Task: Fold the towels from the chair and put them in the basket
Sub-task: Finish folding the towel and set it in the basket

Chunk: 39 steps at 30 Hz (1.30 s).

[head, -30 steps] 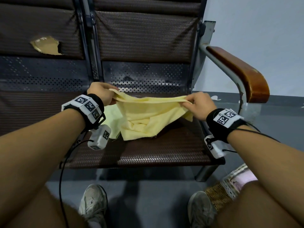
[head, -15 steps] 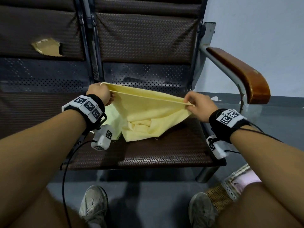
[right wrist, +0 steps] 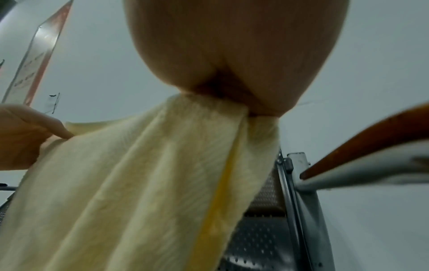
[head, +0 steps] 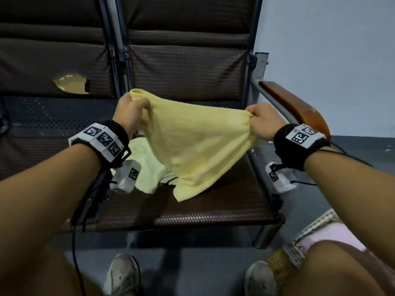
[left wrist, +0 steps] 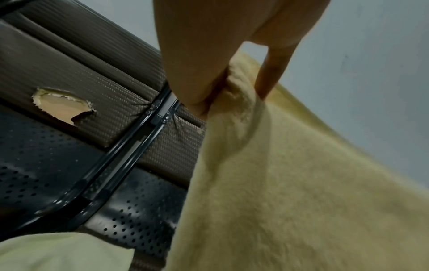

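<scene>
A yellow towel (head: 196, 144) hangs stretched between my two hands above the brown chair seat (head: 192, 212). My left hand (head: 130, 113) grips its upper left corner, and the left wrist view shows the cloth (left wrist: 290, 183) bunched in the fingers (left wrist: 269, 73). My right hand (head: 260, 118) pinches the upper right corner, seen gathered in the right wrist view (right wrist: 162, 174). The towel's lower tip just touches the seat. A paler yellow-green towel (head: 147, 167) lies crumpled on the seat under my left wrist. A wicker basket (head: 284, 257) sits on the floor at lower right, mostly hidden by my right knee.
A wooden armrest (head: 299, 107) on a metal bar stands right of my right hand. The neighbouring seat's backrest has a torn hole (head: 71, 84). My shoes (head: 121, 274) rest on the grey floor below the seat's front edge. A pink cloth (head: 333, 236) lies in the basket.
Both hands have lifted the yellow towel higher off the seat and pulled it open between them. Most of it now hangs free, and the paler towel beneath is more exposed.
</scene>
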Each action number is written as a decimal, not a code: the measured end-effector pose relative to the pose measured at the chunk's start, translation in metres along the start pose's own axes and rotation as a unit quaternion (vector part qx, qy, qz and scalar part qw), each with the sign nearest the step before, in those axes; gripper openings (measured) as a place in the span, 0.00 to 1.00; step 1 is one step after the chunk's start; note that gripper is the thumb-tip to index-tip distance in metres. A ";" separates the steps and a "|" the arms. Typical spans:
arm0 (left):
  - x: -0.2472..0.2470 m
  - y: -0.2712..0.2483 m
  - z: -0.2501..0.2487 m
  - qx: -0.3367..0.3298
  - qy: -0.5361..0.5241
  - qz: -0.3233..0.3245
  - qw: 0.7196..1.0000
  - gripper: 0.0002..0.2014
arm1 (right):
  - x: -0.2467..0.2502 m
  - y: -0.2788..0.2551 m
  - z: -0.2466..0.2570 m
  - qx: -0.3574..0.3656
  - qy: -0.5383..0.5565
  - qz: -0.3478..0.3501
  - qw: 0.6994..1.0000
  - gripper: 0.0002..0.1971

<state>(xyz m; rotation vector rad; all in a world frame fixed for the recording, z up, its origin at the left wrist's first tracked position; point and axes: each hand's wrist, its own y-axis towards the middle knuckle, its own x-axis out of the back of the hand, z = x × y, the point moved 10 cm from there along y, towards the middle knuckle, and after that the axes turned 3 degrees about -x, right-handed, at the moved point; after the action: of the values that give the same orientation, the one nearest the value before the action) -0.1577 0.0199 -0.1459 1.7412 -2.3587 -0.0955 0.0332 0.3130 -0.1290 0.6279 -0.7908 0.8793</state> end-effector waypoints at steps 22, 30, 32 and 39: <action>-0.018 -0.002 -0.066 0.028 0.002 -0.069 0.997 0.19 | 0.021 -0.022 0.057 -0.190 0.311 0.125 0.923 0.16; -0.107 -0.074 -0.094 -0.089 0.022 0.146 0.985 0.15 | -0.011 -0.037 0.102 -0.164 0.391 0.176 0.889 0.14; -0.117 -0.085 -0.098 -0.091 0.026 0.195 0.976 0.12 | -0.006 -0.036 0.101 -0.149 0.367 0.149 0.906 0.16; -0.081 -0.050 -0.081 0.003 -0.032 0.090 0.995 0.27 | 0.000 -0.040 0.103 -0.112 0.292 0.178 0.933 0.22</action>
<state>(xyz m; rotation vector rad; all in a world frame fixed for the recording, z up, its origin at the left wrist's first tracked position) -0.0718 0.0875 -0.0854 1.5414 -2.5518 -0.1163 0.0321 0.2152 -0.0770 -0.0009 -0.4516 1.2107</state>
